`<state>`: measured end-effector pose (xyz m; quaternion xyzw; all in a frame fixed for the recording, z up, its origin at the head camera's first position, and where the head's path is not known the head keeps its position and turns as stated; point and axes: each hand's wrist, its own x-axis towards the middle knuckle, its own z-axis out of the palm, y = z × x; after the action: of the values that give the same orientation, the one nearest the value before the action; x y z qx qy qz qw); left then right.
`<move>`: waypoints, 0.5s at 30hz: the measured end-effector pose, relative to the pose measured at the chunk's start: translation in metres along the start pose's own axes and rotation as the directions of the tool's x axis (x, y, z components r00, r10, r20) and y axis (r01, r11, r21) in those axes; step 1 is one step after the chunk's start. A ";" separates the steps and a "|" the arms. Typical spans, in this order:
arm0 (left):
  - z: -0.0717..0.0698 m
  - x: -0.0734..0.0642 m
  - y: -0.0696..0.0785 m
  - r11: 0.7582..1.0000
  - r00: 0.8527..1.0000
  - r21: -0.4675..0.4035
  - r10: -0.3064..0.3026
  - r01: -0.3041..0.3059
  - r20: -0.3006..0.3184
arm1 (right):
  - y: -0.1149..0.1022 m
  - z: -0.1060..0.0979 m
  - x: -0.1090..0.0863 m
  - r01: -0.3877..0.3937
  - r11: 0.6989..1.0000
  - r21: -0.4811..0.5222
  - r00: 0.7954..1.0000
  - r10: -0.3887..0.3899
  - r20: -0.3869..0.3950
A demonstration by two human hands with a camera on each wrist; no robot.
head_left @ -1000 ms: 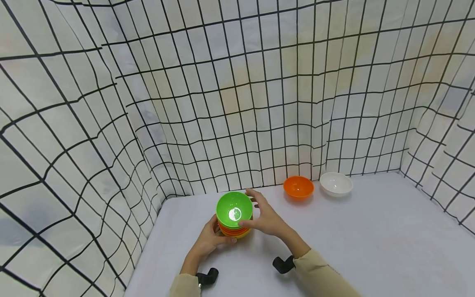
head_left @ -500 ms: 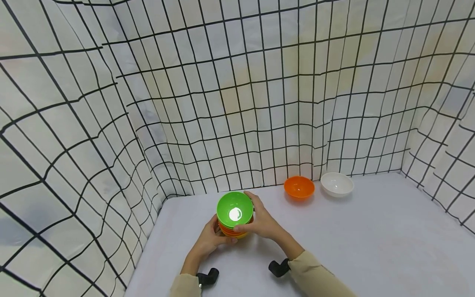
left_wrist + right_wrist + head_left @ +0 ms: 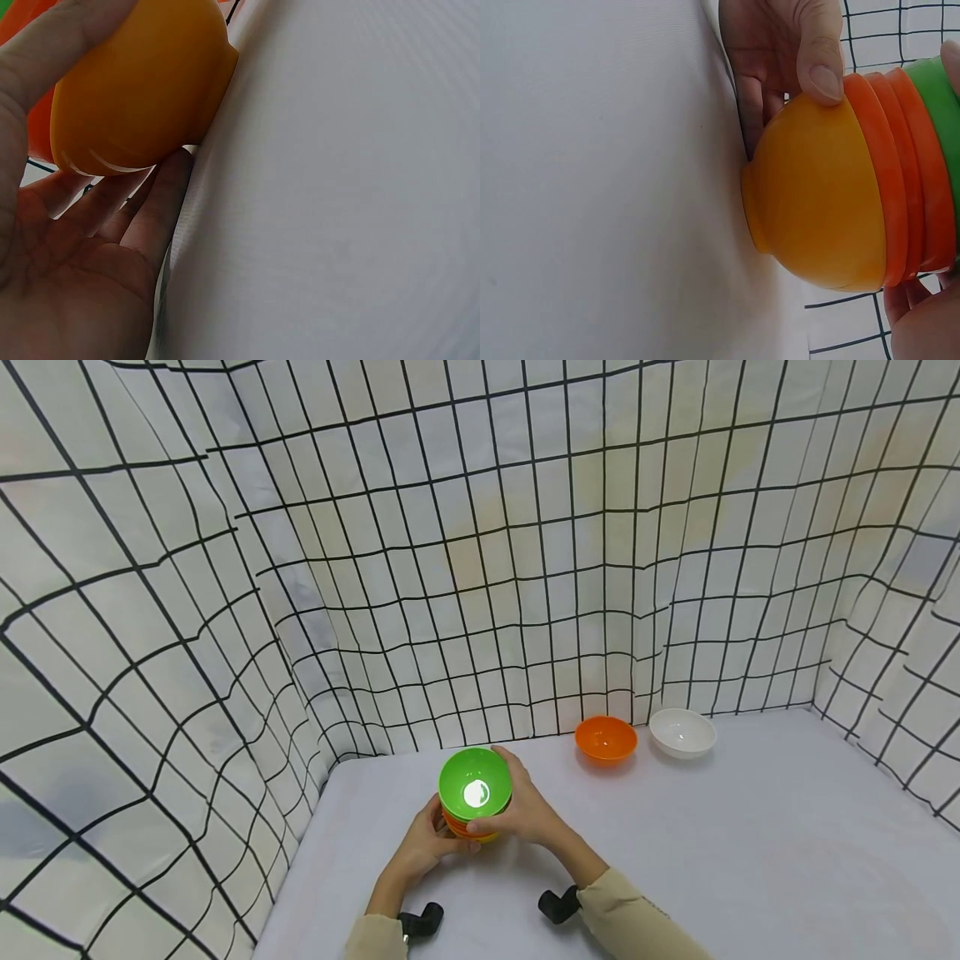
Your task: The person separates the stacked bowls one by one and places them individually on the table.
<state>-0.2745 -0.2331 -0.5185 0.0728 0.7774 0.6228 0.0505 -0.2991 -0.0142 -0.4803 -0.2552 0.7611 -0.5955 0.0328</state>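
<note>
A stack of nested bowls stands on the white tabletop in the head view, a green bowl (image 3: pixel 474 781) uppermost. Orange bowls (image 3: pixel 930 176) sit beneath the green one, and the right wrist view shows a yellow bowl (image 3: pixel 817 195) at the base, its foot against the cloth. My left hand (image 3: pixel 422 843) holds the lower stack from the left, thumb in front and fingers round the yellow bowl. From the right, my right hand (image 3: pixel 528 810) grips the upper stack, thumb across the near side and fingers reaching behind. Those far fingers are partly hidden.
Toward the back of the table (image 3: pixel 720 843), a separate orange bowl (image 3: pixel 606 740) stands right of the stack. Next to it is a white bowl (image 3: pixel 682 733). White cloth walls with a black grid (image 3: pixel 495 610) rise behind and at both sides.
My right hand has closed in on the stack, its thumb sliding left across the near side and its fingers coming against the rim. The left hand and bowls look still.
</note>
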 end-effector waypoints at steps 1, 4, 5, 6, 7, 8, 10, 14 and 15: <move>0.000 0.000 0.000 1.000 1.000 -0.001 -0.001 0.001 -0.001 | 0.000 0.000 0.000 0.002 1.000 -0.001 1.000 -0.002 -0.003; 0.000 0.000 0.000 1.000 1.000 0.002 0.000 0.000 -0.003 | 0.001 0.001 0.000 0.009 1.000 -0.002 1.000 -0.009 -0.010; 0.000 0.000 0.000 1.000 1.000 0.001 -0.001 0.001 -0.002 | 0.001 0.001 0.000 0.012 1.000 -0.002 1.000 -0.013 -0.012; 0.000 0.000 0.000 1.000 1.000 0.002 0.001 -0.001 -0.001 | 0.002 0.001 0.001 0.018 1.000 -0.003 1.000 -0.018 -0.014; 0.000 0.000 0.001 1.000 1.000 0.003 0.002 -0.002 0.001 | 0.002 0.001 0.001 0.024 1.000 -0.003 1.000 -0.025 -0.017; 0.000 0.000 0.001 1.000 1.000 0.005 0.005 -0.005 0.003 | 0.003 0.001 0.001 0.028 1.000 -0.007 0.999 -0.028 -0.020; 0.000 0.000 0.001 1.000 1.000 0.007 0.009 -0.009 0.006 | 0.004 0.001 0.002 0.036 0.999 -0.018 0.999 -0.037 -0.026; 0.001 0.000 0.001 1.000 1.000 -0.001 0.008 -0.008 0.009 | 0.005 0.001 0.001 0.041 0.999 -0.032 0.998 -0.042 -0.038; 0.001 0.000 0.001 1.000 1.000 -0.004 0.008 -0.008 0.008 | 0.004 0.001 0.001 0.041 0.999 -0.033 0.998 -0.042 -0.040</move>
<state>-0.2744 -0.2324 -0.5177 0.0783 0.7756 0.6243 0.0515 -0.3011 -0.0150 -0.4844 -0.2592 0.7657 -0.5886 0.0006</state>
